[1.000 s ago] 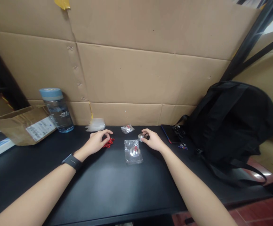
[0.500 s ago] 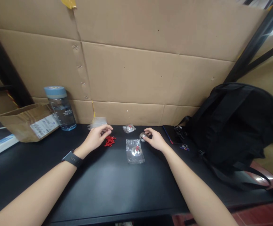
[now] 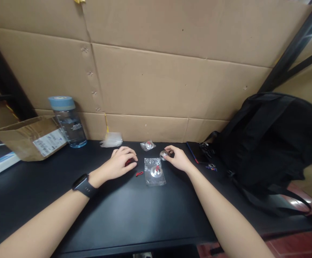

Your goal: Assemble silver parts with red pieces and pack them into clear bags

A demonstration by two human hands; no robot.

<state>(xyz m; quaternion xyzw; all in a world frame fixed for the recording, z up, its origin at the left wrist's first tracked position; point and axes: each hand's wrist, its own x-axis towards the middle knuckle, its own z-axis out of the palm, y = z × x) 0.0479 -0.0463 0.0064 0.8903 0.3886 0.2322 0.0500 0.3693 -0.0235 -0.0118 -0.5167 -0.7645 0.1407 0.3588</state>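
Note:
My left hand [image 3: 121,164] rests palm down on the black table [image 3: 129,211], covering a small heap of red pieces [image 3: 128,162]. One red piece [image 3: 139,173] lies loose just right of its fingers. My right hand [image 3: 178,158] pinches a small round metal part [image 3: 163,155] at the fingertips. Between the hands lies a clear plastic bag [image 3: 154,172] with a silver disc and a red piece on it. A second small clear bag [image 3: 147,145] with a part inside sits behind it.
A blue-capped water bottle [image 3: 68,122] and a brown cardboard box [image 3: 28,138] stand at the back left. A wad of clear bags [image 3: 111,140] lies by the cardboard wall. A black backpack [image 3: 269,136], a phone [image 3: 197,152] and keys [image 3: 211,167] fill the right side.
My left hand moved right and toward me over the red pieces, and one red piece now lies apart beside it. My right hand stayed on the metal part.

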